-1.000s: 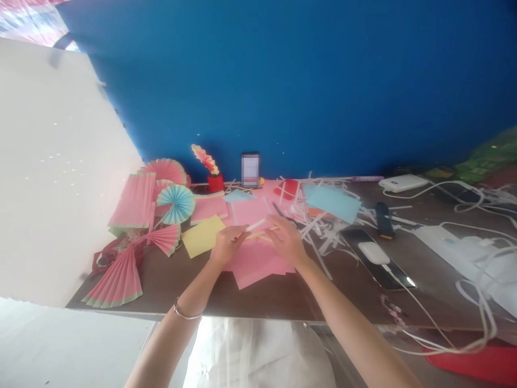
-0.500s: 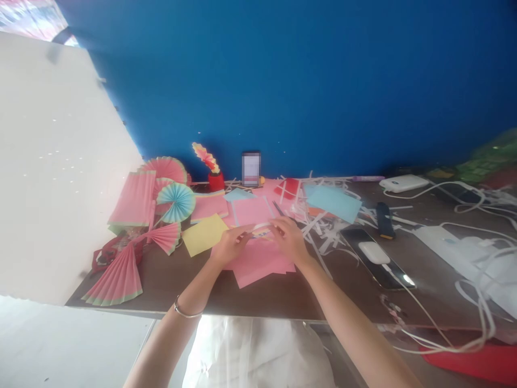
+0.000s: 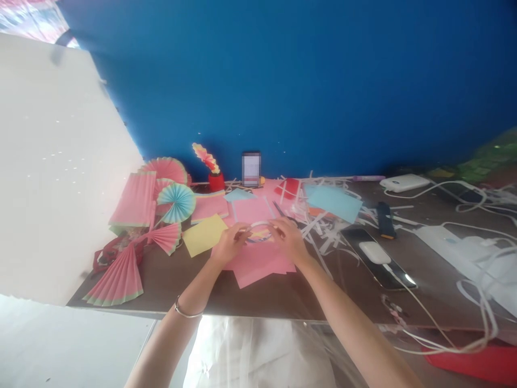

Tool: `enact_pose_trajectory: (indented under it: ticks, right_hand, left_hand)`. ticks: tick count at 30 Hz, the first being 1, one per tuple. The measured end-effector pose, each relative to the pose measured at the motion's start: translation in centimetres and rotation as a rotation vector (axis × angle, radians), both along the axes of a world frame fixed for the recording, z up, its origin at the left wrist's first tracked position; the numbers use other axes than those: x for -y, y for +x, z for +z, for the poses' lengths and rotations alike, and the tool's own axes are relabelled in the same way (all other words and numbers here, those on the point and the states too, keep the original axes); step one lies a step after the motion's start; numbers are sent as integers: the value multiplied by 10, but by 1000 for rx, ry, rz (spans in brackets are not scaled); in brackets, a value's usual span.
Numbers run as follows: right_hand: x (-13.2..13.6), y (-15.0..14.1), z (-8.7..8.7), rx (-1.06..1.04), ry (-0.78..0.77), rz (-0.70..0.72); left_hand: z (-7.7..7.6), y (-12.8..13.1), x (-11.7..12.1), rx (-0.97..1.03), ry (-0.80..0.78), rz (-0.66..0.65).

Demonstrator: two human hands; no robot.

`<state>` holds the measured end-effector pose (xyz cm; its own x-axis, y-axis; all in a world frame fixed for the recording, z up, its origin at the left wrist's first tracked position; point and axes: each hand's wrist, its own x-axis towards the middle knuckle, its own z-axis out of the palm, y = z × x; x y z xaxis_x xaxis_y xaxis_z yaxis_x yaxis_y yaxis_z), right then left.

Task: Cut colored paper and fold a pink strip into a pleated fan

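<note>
Over the pink paper sheets (image 3: 260,263), a roll of tape (image 3: 258,224) is held between both hands, a white ring with a printed, colourful core. My left hand (image 3: 230,243) pinches its left side, and my right hand (image 3: 288,240) pinches its right side. The fingers partly cover the roll's edges, and a loose tape end cannot be made out. Just left of my left hand lies a yellow paper sheet (image 3: 204,235). Beyond my right hand are scissors (image 3: 279,209), partly hidden.
Folded pink fans (image 3: 117,277) and a blue pleated rosette (image 3: 176,202) crowd the left. White paper strips (image 3: 329,234) and a light blue sheet (image 3: 334,202) lie to the right, beside a black phone (image 3: 390,272) with a cable. A propped phone (image 3: 251,170) stands at the back.
The roll of tape has tilted between my fingers, so more of its ring and printed core shows. Both hands stay in nearly the same place.
</note>
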<state>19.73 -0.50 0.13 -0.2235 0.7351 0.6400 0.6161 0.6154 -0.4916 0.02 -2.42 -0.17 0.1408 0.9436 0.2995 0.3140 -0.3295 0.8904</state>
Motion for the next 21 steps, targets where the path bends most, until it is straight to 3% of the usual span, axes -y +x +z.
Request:
enact_pose_trajectory:
  ticks: [10, 16, 21]
  right_hand:
    - [0, -4, -3, 14, 105, -50]
    - [20, -29, 2, 118, 130, 154]
    - [24, -39, 1, 40, 35, 187]
  left_hand:
    - [-2, 6, -6, 303, -159, -36]
    - [0, 8, -4, 347, -133, -84]
    - [5, 11, -2, 410, -159, -117]
